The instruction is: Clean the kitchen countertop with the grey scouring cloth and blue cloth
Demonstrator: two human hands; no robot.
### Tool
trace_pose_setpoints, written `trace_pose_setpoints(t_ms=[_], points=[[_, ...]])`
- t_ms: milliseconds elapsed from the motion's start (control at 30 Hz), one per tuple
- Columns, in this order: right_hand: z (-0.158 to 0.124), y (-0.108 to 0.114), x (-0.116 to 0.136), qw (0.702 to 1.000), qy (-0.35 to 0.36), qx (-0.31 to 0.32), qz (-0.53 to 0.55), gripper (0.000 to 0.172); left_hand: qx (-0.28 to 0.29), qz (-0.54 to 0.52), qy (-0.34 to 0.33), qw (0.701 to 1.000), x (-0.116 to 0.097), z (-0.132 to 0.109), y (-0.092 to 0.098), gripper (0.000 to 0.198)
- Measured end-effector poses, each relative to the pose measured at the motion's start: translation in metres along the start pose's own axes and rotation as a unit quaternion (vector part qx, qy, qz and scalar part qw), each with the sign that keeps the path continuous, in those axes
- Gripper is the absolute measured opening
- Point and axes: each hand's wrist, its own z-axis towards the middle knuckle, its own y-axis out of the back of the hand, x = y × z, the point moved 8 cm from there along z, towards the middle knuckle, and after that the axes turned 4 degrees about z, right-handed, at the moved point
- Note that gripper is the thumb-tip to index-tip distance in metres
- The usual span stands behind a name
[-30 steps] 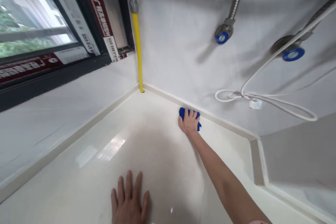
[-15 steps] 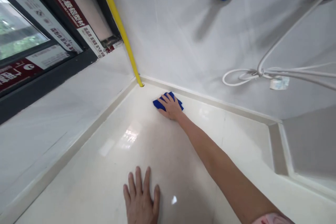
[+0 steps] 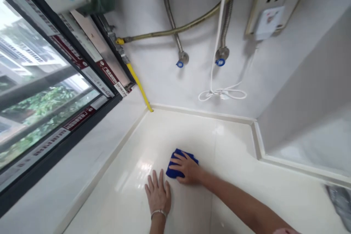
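My right hand (image 3: 188, 170) presses flat on a small blue cloth (image 3: 175, 161) lying on the glossy cream countertop (image 3: 225, 175). The cloth shows mostly at the hand's left and far side. My left hand (image 3: 158, 193) rests palm down on the countertop just left of and nearer than the cloth, fingers spread, holding nothing. A thin bracelet circles the left wrist. The two hands almost touch.
A window (image 3: 41, 98) with a dark frame runs along the left. A yellow pipe (image 3: 139, 87) meets the counter's back corner. Metal hoses with blue-ringed valves (image 3: 179, 62), a looped white cable (image 3: 222, 93) and a wall socket (image 3: 271, 14) hang on the back wall. A raised wall block (image 3: 307, 109) stands at right.
My right hand has pulled the blue cloth back from the back wall edge toward me, ending beside my left hand. The camera view has lifted and widened.
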Motion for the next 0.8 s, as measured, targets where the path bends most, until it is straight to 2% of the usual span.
trace_pose_setpoints(t_ms=[167,233,267,333,400,433,500,600,700,800], points=[[-0.086,-0.005,0.029,1.000,-0.010,0.012,0.009,0.075,-0.007,-0.012,0.000,1.000,0.000,0.002,-0.001,0.062],[-0.118,-0.006,0.032,1.000,-0.018,-0.007,0.013,0.075,-0.003,-0.008,0.009,1.000,0.001,0.003,-0.002,0.062],[-0.136,-0.003,0.031,0.998,-0.035,-0.045,0.012,0.071,-0.001,-0.005,0.015,1.000,0.001,0.004,-0.001,0.062],[-0.183,0.009,0.022,0.981,-0.092,-0.172,-0.001,0.060,0.004,-0.004,0.021,1.000,0.002,0.006,0.002,0.062],[-0.246,0.023,0.012,0.938,-0.156,-0.308,-0.023,0.051,0.009,-0.009,0.024,1.000,0.000,0.008,0.007,0.062],[-0.278,0.026,0.009,0.920,-0.176,-0.348,-0.037,0.049,0.012,-0.010,0.026,1.000,-0.004,0.008,0.009,0.063],[-0.336,0.030,0.010,0.902,-0.189,-0.380,-0.071,0.043,0.016,-0.009,0.010,1.000,-0.024,0.004,0.012,0.062],[-0.400,0.034,0.017,0.896,-0.186,-0.388,-0.111,0.035,0.013,-0.007,-0.069,0.997,-0.084,-0.021,0.005,0.058],[-0.429,0.034,0.025,0.896,-0.183,-0.387,-0.116,0.032,0.003,-0.006,-0.123,0.992,-0.147,-0.063,-0.010,0.065],[-0.432,0.030,0.029,0.893,-0.195,-0.384,-0.128,0.038,-0.063,0.018,-0.117,0.991,-0.181,-0.090,-0.007,0.073]])
